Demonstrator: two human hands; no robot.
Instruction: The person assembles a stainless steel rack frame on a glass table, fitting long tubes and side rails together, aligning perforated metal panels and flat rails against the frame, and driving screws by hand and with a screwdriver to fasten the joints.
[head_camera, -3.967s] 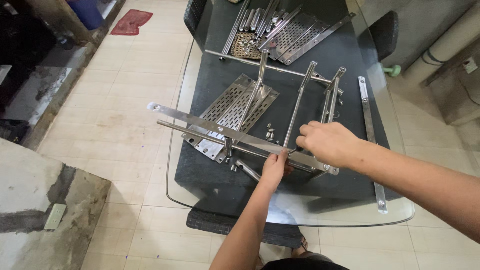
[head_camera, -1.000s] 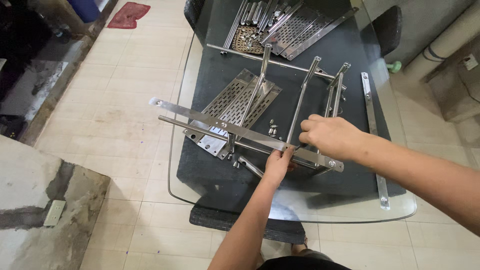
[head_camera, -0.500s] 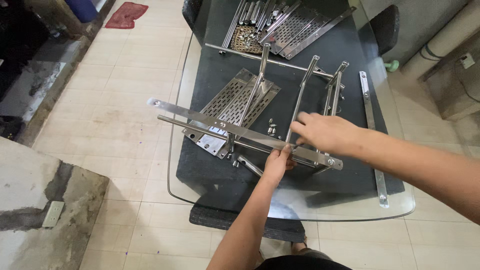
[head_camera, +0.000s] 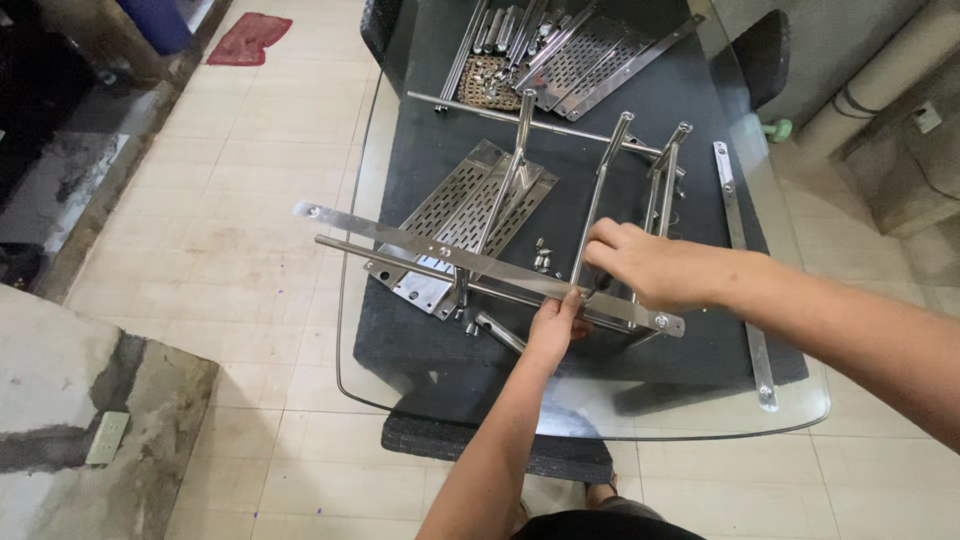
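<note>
A steel rack frame (head_camera: 520, 190) of tubes and flat bars stands on the black mat (head_camera: 690, 170) of a glass table. A long flat steel bar (head_camera: 420, 245) runs across its near side, sticking out left past the table edge. My left hand (head_camera: 555, 325) grips the frame from below, fingers around the bar and a tube. My right hand (head_camera: 645, 265) rests on top of the bar near its right end, fingers pinched at a joint; what they pinch is hidden. Loose screws (head_camera: 542, 257) lie on the mat just left of my right hand.
A perforated steel tray (head_camera: 455, 215) lies under the frame. More steel bars and perforated panels (head_camera: 560, 45) are piled at the table's far end. A loose flat bar (head_camera: 735, 245) lies along the right side. The glass table rim (head_camera: 345, 330) overhangs a tiled floor; chairs stand around.
My right hand slid left along the bar, from near its right end toward the upright tube. The left hand and frame stayed nearly still.
</note>
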